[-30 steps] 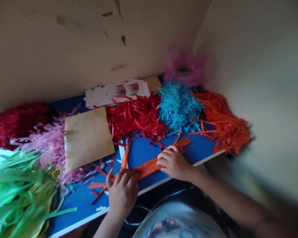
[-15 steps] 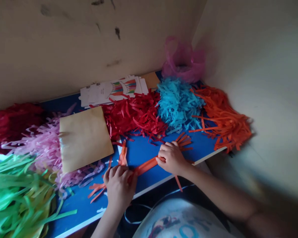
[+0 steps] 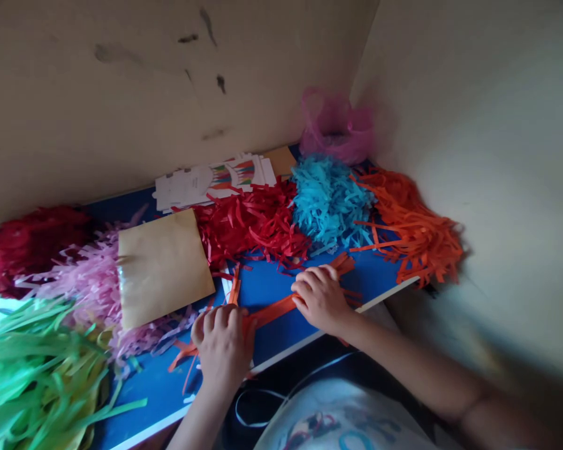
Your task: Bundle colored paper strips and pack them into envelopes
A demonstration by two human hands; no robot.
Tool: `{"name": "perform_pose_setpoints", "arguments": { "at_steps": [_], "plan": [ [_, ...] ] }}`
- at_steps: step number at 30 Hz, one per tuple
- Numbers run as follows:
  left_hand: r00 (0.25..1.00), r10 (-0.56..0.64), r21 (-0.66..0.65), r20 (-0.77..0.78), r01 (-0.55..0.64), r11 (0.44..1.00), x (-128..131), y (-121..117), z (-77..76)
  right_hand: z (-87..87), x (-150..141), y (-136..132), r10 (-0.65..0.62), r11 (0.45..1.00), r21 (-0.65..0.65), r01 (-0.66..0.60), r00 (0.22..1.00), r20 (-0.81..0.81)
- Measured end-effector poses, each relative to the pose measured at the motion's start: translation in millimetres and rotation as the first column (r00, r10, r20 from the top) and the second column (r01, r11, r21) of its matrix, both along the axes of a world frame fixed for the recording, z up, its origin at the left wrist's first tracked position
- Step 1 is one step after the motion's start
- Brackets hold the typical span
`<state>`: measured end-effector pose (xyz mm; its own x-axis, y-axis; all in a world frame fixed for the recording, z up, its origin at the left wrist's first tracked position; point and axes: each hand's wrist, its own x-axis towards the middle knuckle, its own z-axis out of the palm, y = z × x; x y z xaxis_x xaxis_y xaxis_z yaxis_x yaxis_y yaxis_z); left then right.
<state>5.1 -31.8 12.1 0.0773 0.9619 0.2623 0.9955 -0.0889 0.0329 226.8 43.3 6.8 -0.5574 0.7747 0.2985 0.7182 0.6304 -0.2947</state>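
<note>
Strands that hung well below the right hand half a second ago are now reduced to a short end beneath the wrist; this suggests the orange strip is being turned or gathered between the two ends; it lies slantwise near the front edge of the blue table, stretched from hand to hand. Right-hand fingers are curled closely around its far end, with cut fringe poking out beyond them, less widely fanned than earlier; the left hand is bent over the other end and seems to hold it, though its fingertips are hidden; more cut ends show beside that hand, and the upright piece behind it looks narrower than before. Just behind sit red shreds and a tan paper square, the latter resting on pink shreds; farther out are blue shreds, an orange heap, green shreds, printed sheets and a pink bag; hands and heaps otherwise keep nearly the same arrangement.
</note>
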Motion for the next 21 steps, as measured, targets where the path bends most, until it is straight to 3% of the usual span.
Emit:
{"name": "perform_pose_setpoints", "arguments": {
  "at_steps": [3,6,11,15,18,21],
  "plan": [
    [0.984,-0.174,0.027,-0.047,0.175,0.984,1.6,-2.4,6.2,-0.2,0.6,-6.4,0.188,0.976,0.107,-0.19,0.982,0.025],
    [0.97,-0.241,0.03,-0.041,0.242,0.97,6.0,-2.3,9.6,-7.7,-0.8,-1.2,0.308,0.939,0.137,-0.315,0.949,0.075],
    [0.972,-0.235,0.086,-0.019,0.236,0.968,13.0,4.3,4.0,-6.0,-4.4,10.1,0.251,0.967,0.027,-0.254,0.965,0.078],
    [0.969,-0.247,0.079,0.006,0.246,0.966,6.3,3.7,-3.7,-2.1,-2.3,9.4,0.299,0.949,0.067,-0.309,0.946,0.127],
    [0.966,-0.238,0.061,0.099,0.232,0.971,-7.6,-1.2,-11.1,-10.4,5.6,14.4,0.318,0.946,0.054,-0.319,0.948,0.029],
    [0.937,-0.241,0.045,0.253,0.237,0.97,-21.7,-3.4,-18.8,-19.1,14.0,22.5,0.28,0.956,-0.056,-0.288,0.953,-0.115]
  ]
}}
